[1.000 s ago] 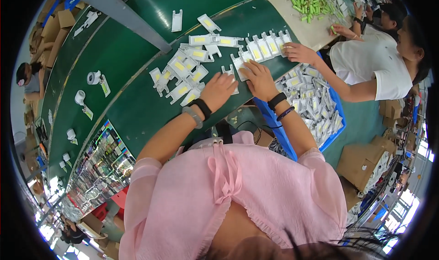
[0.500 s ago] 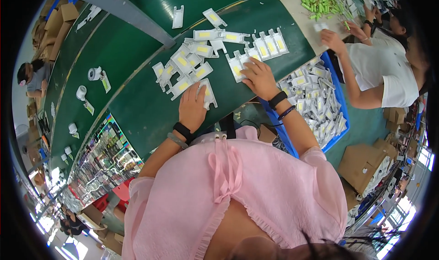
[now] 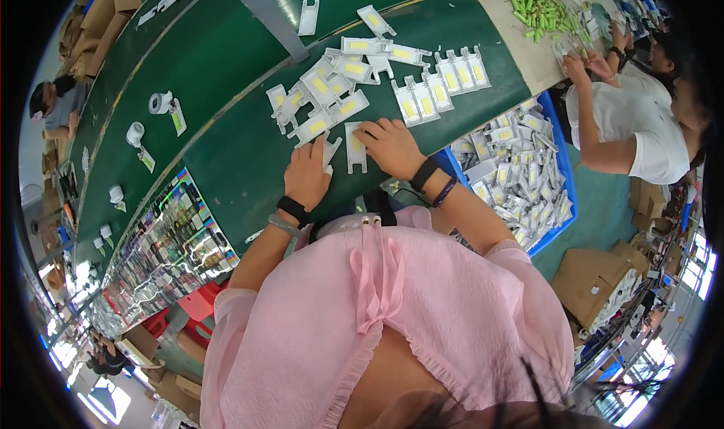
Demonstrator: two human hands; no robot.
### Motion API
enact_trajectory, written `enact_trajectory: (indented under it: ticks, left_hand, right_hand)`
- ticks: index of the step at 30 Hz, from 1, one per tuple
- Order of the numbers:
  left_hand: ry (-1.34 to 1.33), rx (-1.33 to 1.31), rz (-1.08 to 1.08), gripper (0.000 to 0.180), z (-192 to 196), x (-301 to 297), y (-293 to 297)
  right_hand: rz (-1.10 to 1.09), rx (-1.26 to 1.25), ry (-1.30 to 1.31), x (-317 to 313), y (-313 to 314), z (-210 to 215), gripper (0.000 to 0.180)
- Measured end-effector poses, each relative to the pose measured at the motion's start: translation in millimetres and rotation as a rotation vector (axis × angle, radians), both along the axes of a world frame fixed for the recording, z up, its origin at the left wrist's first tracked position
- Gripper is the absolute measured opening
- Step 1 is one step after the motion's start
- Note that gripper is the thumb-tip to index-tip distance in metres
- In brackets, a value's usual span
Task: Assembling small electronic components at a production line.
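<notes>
Since the frame half a second back, our left hand [image 3: 307, 174] is sliding down toward the near edge of the green conveyor belt [image 3: 226, 75], and our right hand [image 3: 390, 144] is coming in beside it, so both are now meeting over the same spot. Going left to right, we are passing small tape rolls [image 3: 159, 102] sitting well apart along the far lane, out of our reach. Next, we are pressing our left hand flat, fingers spread and gripping nothing, its fingertips resting on a white plastic lamp piece [image 3: 329, 152], probably to keep it from drifting. Just beside it, our right hand is lying loosely open too, fingertips touching the top of another white lamp piece [image 3: 355, 148] that is lying face-down on the belt between our hands. Beyond our fingers, a cluster of lamp pieces with yellow panels [image 3: 324, 90] is lying scattered, then a neat row of them [image 3: 441, 86]. Farther right, a blue bin [image 3: 562, 195] is holding many more, and a co-worker's hands [image 3: 581, 63] are working beside green parts [image 3: 535, 7].
</notes>
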State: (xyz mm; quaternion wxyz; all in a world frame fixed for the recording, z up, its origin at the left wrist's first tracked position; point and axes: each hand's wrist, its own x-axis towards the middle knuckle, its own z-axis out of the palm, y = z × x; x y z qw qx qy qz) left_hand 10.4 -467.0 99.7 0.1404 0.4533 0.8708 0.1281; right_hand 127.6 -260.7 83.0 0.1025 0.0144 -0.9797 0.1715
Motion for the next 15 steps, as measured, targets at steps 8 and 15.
enact_trajectory:
  ticks: [8, 15]
  left_hand:
    - [-0.371, 0.0, 0.131, 0.072, 14, 11, -28]
    - [-0.314, 0.015, -0.247, 0.068, -4, 3, -25]
  right_hand:
    - [0.001, 0.095, -0.099, 29, 12, 12, 0.033]
    - [0.038, 0.011, -0.176, 36, 18, 4, 0.026]
